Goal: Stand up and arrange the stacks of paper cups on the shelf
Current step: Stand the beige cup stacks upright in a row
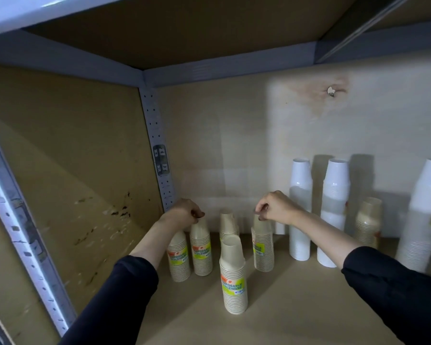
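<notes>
Several wrapped stacks of beige paper cups stand upright on the shelf board. My left hand pinches the top of the second stack from the left, beside the leftmost stack. My right hand pinches the top of another beige stack. A fourth beige stack stands free in front, and a fifth stands behind it near the back wall.
Two tall white cup stacks stand at the back right, a short beige stack beside them, and a large white stack at the far right. A perforated metal post marks the left back corner.
</notes>
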Demonstrator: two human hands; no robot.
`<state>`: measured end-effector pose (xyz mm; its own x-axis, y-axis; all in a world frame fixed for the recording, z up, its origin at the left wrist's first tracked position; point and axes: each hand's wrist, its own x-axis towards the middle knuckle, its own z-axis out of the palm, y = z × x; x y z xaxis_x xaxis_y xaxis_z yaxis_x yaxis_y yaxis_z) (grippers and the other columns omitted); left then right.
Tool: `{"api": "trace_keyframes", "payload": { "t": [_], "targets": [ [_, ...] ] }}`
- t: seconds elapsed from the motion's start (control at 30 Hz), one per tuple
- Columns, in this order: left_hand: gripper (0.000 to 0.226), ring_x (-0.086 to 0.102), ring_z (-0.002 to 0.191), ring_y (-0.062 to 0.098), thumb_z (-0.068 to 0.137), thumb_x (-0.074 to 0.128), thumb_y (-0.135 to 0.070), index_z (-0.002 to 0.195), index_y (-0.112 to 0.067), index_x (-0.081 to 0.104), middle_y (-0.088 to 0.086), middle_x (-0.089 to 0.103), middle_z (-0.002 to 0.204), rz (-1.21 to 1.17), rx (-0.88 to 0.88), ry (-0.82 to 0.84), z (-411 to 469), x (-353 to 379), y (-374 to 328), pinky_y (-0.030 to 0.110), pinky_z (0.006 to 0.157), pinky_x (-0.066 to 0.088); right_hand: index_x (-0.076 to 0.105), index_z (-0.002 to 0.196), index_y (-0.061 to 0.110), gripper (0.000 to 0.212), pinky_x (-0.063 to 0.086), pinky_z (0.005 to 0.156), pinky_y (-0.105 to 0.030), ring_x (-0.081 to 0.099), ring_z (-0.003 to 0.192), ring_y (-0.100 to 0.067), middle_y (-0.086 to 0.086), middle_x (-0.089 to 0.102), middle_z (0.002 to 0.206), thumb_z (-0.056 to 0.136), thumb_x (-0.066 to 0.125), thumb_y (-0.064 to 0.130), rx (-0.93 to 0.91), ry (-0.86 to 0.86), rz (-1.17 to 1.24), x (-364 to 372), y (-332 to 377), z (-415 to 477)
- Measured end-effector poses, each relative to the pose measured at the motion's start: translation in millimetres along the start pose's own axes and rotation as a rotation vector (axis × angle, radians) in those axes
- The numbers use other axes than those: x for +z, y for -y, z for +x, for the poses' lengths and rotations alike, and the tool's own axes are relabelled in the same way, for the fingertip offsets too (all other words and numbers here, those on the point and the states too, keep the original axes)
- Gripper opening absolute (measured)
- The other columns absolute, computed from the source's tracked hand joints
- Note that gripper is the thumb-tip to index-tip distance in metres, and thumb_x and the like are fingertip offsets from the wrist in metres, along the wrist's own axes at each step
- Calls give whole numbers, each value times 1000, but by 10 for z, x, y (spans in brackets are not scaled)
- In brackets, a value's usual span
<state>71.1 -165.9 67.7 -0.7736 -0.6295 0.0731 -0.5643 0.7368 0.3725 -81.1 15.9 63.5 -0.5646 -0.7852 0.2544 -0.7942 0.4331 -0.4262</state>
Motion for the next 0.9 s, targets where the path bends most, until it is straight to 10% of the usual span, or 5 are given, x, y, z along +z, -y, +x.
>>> {"api": "trace_keyframes", "payload": {
  "t": [0.73, 0.9],
  "targets": [
    [28, 58, 113, 26, 87, 62, -12, 114, -5, 64, 13, 62, 124, -37, 95, -46, -37, 88, 72, 31, 100, 47, 73, 97, 2, 21, 41, 75, -16, 64, 100, -24, -13, 71, 105, 78, 66, 3, -1, -15, -50, 93, 11, 4],
    [32, 55, 116, 23, 88, 61, -19, 119, -10, 60, 9, 58, 127, -19, 132, -66, 17, 47, -46, 29, 94, 46, 67, 111, 3, 30, 44, 93, -27, 60, 109, -24, -12, 66, 118, 84, 65, 14, -51, -16, -109, -147, 29, -27]
  ]
}}
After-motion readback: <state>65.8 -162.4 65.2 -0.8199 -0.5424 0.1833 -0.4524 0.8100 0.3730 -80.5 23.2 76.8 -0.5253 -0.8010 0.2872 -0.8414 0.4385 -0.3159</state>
